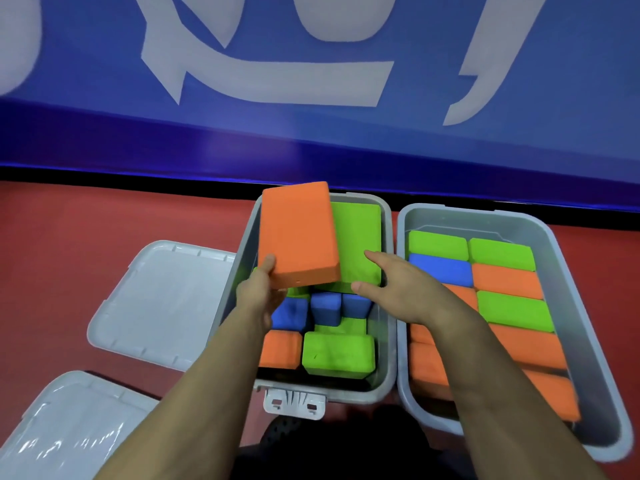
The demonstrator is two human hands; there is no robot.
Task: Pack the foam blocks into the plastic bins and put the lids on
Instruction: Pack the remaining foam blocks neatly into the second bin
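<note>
Two grey plastic bins stand side by side on the red floor. Over the left bin (387, 375) my left hand (259, 292) grips the near end of a large orange foam block (298, 233), held tilted above the bin's far left part. My right hand (398, 282) rests with fingers spread on a large green block (358, 244) lying flat in the same bin. Below them sit blue (325, 308), orange (280, 349) and green blocks (337, 353). The right bin (588, 320) is packed with green, blue and orange blocks.
Two grey lids lie on the floor to the left: one (159, 303) beside the left bin, another (69, 431) at the bottom left corner. A blue wall with white lettering (311, 98) rises just behind the bins. A latch (294, 405) hangs on the left bin's near edge.
</note>
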